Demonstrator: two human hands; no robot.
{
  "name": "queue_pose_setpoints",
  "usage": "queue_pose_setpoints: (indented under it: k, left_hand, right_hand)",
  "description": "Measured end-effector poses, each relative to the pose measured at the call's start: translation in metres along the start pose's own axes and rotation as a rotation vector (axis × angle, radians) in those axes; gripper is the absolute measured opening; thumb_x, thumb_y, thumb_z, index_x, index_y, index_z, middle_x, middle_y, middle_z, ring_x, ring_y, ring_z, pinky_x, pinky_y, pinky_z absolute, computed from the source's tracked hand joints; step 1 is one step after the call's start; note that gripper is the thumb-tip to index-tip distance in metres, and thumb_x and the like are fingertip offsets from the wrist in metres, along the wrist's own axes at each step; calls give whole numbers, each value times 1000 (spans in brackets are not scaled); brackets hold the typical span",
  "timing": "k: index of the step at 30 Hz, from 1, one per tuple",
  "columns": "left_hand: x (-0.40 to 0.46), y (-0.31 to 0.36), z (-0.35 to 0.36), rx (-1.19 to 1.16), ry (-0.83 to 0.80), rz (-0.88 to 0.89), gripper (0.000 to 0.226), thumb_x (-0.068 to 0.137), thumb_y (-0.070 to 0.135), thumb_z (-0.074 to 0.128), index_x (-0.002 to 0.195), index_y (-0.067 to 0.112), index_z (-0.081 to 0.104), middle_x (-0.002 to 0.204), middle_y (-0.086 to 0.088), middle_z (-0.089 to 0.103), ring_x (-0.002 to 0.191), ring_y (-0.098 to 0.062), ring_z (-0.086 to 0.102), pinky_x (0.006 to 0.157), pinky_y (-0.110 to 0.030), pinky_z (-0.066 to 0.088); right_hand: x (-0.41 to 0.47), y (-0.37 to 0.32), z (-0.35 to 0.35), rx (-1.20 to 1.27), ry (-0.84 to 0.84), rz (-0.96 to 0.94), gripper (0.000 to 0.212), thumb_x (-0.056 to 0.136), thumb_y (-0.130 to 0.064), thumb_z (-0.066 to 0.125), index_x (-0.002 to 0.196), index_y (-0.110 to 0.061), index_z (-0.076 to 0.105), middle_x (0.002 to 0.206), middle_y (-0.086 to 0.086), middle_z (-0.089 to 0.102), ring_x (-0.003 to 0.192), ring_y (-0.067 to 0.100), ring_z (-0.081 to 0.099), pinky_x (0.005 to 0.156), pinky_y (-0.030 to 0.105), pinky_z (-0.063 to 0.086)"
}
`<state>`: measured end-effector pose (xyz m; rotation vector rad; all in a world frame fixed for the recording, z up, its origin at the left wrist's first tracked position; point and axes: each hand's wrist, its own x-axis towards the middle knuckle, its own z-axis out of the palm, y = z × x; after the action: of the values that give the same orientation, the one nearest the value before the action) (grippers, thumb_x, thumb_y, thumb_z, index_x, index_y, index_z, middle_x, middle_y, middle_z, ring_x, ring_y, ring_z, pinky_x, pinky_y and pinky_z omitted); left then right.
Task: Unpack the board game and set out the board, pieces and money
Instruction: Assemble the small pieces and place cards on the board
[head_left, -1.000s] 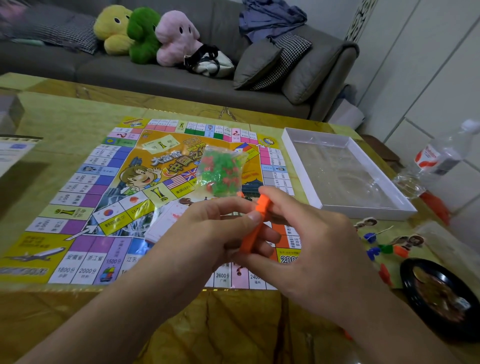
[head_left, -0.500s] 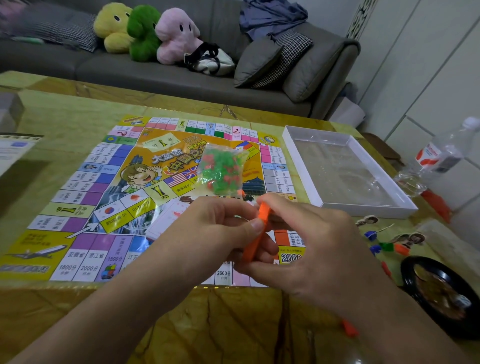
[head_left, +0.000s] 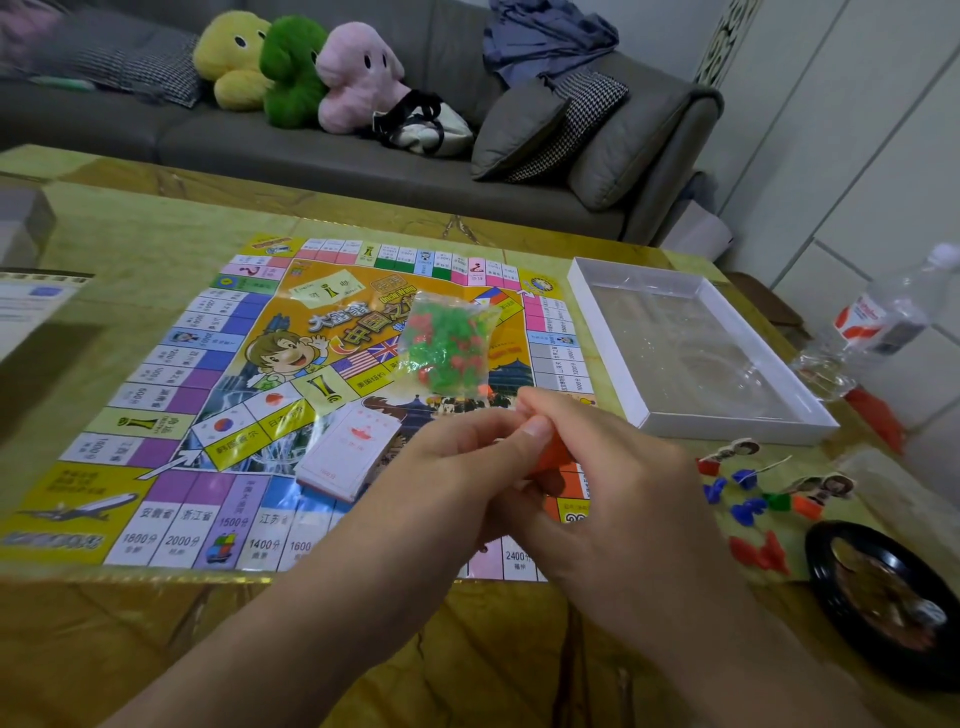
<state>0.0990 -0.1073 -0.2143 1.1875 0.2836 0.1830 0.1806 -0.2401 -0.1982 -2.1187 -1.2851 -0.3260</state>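
Head view. Left hand (head_left: 457, 467) and right hand (head_left: 618, 483) together just above the near edge of the unfolded printed game board (head_left: 218, 395), both pinching a small orange plastic playing piece (head_left: 553, 457); left thumb pressed on its top, right fingers curled round the far side. Piece mostly hidden; shape not resolvable. Probably fitting or separating a pawn stand. Advice: keep grip short, pull or press straight, low over the board so a slip drops the piece onto paper and not the floor.

Beyond the hands: clear bag of green and red plastic houses (head_left: 449, 345), unopened, on board centre. Left of the hands, touching the left knuckles in view: shrink-wrapped stack of pink paper money (head_left: 348, 452). Right of the hands: loose blue, red and green pawns (head_left: 748, 506) on the yellow-green surface (head_left: 130, 249), just beside a black round tray (head_left: 831, 582). Beyond those, white box tray (head_left: 613, 364).

Open room: bare board left of the money stack. Right side crowded; surface edge near there, clear plastic bottle (head_left: 883, 322) lying at it.
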Motion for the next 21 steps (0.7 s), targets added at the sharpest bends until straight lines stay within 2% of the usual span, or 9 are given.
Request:
queue_pose_setpoints:
  k: [3,5,8,11,13,17,21]
  left_hand:
    - [0,-3,5,-4,62,7,24,100,33,64,107,13,76,88,-13,68,79,-25,64,74,-38,51]
    - [0,-3,5,-3,93,20,22,103,29,60,102,15,77,82,-6,66,75,-21,61,77,-43,50]
    - [0,4,-2,54,77,28,24,103,26,59,102,12,78,86,-7,69,75,-23,62,77,-41,53]
    - [0,14,-9,82,1,-7,30,98,25,61,102,-2,74,75,-14,49,59,-17,49,66,-35,52]
    - [-1,19,-12,44,-62,-37,33,92,26,66,103,-3,75,72,-11,46,58,-16,43,61,-31,52]
    - [-4,22,-13,73,-180,-80,32,94,25,67,99,-5,74,68,-6,52,58,-15,41,59,-28,49]
    - [-4,20,-10,22,-205,-91,32,94,24,70,93,-8,72,70,-7,52,59,-16,41,57,-28,48]
  right_hand:
    - [0,-4,3,20,-23,-8,57,93,-44,63,143,-15,61,122,-9,71,108,2,61,89,5,43]
    - [0,-4,-1,99,-90,-5,59,93,-38,67,148,-19,57,132,-15,67,119,-7,58,96,3,42]
    - [5,2,-15,351,-232,80,52,97,-32,66,148,-30,59,136,-26,65,129,-8,56,104,15,48]
    - [13,12,-28,602,-334,156,39,102,-18,57,135,-32,70,132,-23,69,131,1,60,105,22,51]
    - [17,19,-31,651,-352,185,36,103,-9,58,127,-29,76,128,-14,71,128,10,62,102,27,54]
    - [19,24,-32,704,-410,256,27,98,-17,67,120,-26,80,115,-5,69,118,20,66,98,43,59]
    - [18,23,-35,758,-395,319,16,96,-22,71,110,-25,78,97,1,74,91,16,70,79,35,59]
